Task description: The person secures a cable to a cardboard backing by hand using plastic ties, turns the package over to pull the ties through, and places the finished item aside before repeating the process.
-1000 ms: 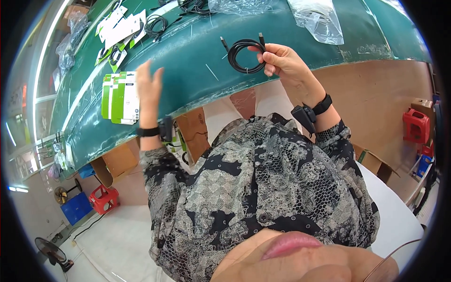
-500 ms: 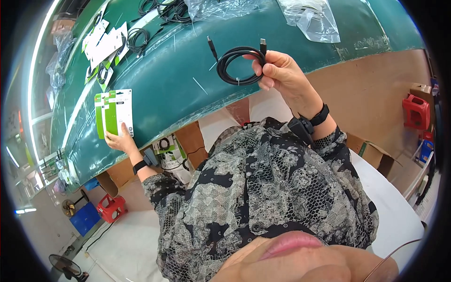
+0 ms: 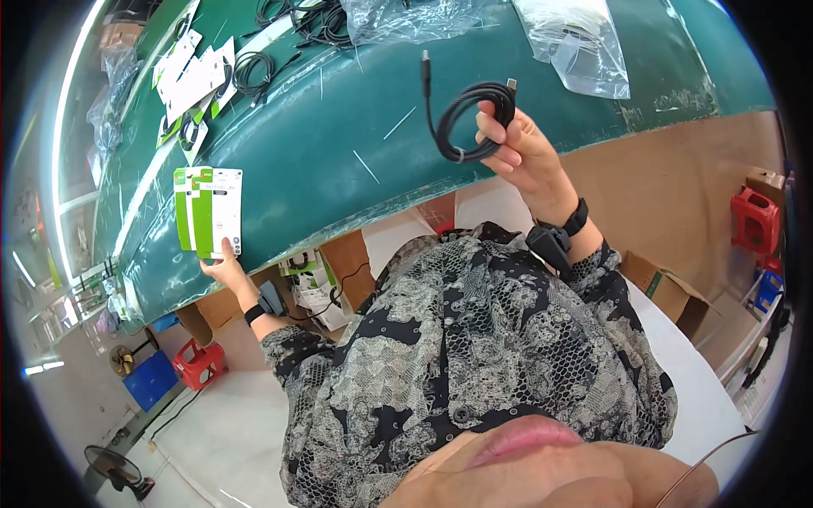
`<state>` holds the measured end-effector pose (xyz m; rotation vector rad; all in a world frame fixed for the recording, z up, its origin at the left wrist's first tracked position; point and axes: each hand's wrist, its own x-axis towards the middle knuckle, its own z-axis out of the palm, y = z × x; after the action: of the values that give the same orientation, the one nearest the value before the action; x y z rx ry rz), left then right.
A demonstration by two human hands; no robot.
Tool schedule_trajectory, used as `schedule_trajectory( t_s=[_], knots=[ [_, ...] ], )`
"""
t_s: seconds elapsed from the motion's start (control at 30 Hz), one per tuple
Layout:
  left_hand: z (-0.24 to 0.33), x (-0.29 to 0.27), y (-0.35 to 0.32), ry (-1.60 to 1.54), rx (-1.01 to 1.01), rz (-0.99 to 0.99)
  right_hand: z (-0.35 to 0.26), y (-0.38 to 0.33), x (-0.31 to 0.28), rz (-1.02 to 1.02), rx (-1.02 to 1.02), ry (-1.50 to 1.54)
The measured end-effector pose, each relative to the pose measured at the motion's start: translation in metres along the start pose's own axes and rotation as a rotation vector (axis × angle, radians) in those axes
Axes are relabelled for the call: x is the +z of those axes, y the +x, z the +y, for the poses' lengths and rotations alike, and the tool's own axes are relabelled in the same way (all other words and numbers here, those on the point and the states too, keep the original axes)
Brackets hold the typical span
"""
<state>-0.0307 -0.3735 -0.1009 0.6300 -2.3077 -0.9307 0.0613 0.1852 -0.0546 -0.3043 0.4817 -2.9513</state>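
black and coiled, a cable (image 3: 467,118) is held up in the right hand (image 3: 518,154), above the near edge of the green tabletop (image 3: 339,161). the fingers (image 3: 495,135) are closed around one side of the loop, and the two plug ends stick up out of the coil, one on the left and one beside the fingertips. a black band is worn on that wrist.

the left hand (image 3: 222,269) is stretched out to the far left edge of the tabletop, where a small stack of green and white flat packages (image 3: 209,210) is pinched at its lower edge; the thumb is laid on the top package and the other fingers are hidden beneath, so the grip is closed on the stack. the stack lies partly on the tabletop.

further back on the tabletop, more white and green packages (image 3: 193,72) and loose black cables (image 3: 254,68) are spread about, and two crumpled clear plastic bags (image 3: 576,42) are seen near the far edge. under the tabletop, brown cardboard boxes (image 3: 669,288) and a red stool (image 3: 755,222) are seen on the pale floor.
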Motion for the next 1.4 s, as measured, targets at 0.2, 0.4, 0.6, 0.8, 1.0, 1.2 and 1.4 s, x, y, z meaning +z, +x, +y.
schedule_trajectory(
  t_s=[0.2,0.4,0.6,0.8,1.0,1.2,1.4],
  knots=[
    [-0.027,-0.016,0.016,0.319,0.016,0.109,0.01,-0.001,-0.01,-0.116,0.071,0.54],
    [-0.009,-0.026,0.015,0.196,-0.023,-0.19,0.009,-0.004,-0.013,-0.144,0.075,0.542],
    [-0.002,-0.028,0.016,0.247,0.063,-0.196,0.0,-0.004,-0.001,-0.14,0.027,0.447],
    [0.013,-0.039,0.017,0.568,0.141,-0.217,-0.015,-0.008,0.056,0.263,-0.118,-0.718],
    [0.005,-0.03,0.025,0.582,0.1,-0.246,-0.013,-0.01,0.062,0.323,-0.246,-1.353],
    [-0.008,-0.033,0.034,0.329,-0.057,-0.4,-0.014,-0.007,0.061,0.349,-0.236,-1.385],
    [0.031,-0.064,0.021,0.448,0.048,-0.282,-0.005,-0.005,0.061,0.451,-0.119,-1.305]
  ],
)
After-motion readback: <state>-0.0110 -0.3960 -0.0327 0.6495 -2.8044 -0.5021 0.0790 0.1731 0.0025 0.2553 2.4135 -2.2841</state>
